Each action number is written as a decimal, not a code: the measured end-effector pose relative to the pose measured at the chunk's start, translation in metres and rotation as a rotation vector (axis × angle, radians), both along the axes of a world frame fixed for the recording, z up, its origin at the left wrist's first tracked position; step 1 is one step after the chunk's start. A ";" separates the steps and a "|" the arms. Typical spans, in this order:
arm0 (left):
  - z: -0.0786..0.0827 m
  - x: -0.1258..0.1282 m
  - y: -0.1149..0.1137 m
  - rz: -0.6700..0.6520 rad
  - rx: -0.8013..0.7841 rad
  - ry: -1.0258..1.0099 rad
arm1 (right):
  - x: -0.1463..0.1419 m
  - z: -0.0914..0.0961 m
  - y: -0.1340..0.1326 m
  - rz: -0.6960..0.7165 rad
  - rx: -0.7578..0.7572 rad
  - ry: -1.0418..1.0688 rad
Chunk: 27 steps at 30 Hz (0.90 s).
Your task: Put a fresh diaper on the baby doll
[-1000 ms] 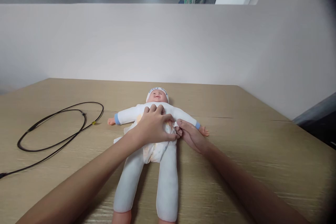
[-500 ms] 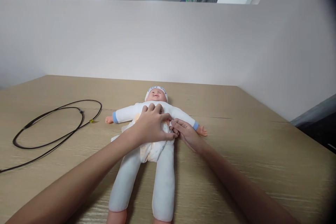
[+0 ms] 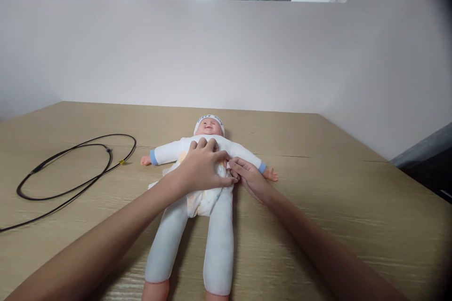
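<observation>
A baby doll (image 3: 219, 249) in white clothes with blue cuffs and a printed white headband lies on its back, head away from me. Round its hips is a white diaper (image 3: 203, 203) with pale orange patches. My left hand (image 3: 202, 165) rests over the doll's belly and the diaper's front, its fingers bent and its thumb apart from the index finger. At the doll's side on the right, my right hand (image 3: 247, 175) pinches a small white tab of the diaper. Both hands nearly meet there, and the left one hides most of the diaper's waist.
A looped black cable (image 3: 63, 150) with a yellow tag lies to the left on the wooden table (image 3: 318, 225). Behind the table stands a pale partition wall (image 3: 169, 51). A dark object (image 3: 431, 164) is beyond the right edge.
Hardly anything differs. Both hands keep their places at the diaper, and the whole view has shifted very slightly.
</observation>
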<state>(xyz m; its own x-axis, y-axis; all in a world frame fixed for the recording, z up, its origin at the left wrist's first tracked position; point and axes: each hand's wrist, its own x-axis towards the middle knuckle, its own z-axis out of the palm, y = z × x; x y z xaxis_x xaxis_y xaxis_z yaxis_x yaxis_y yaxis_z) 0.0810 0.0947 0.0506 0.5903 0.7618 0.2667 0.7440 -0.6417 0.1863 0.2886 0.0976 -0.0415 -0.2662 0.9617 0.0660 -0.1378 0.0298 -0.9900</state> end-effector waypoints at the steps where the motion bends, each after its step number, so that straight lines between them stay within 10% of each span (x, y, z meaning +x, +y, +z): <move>1: 0.000 0.000 0.000 -0.002 -0.001 0.001 | 0.000 0.000 0.000 0.000 0.001 0.002; 27: -0.004 -0.002 0.001 -0.009 0.024 -0.022 | -0.001 0.007 -0.007 -0.008 0.123 -0.057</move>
<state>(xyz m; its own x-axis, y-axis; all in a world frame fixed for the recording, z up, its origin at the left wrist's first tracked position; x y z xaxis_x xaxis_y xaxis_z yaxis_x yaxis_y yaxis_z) 0.0795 0.0961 0.0471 0.5911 0.7497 0.2977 0.7338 -0.6530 0.1874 0.2880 0.0902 -0.0342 -0.2653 0.9493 0.1684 -0.0805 0.1522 -0.9851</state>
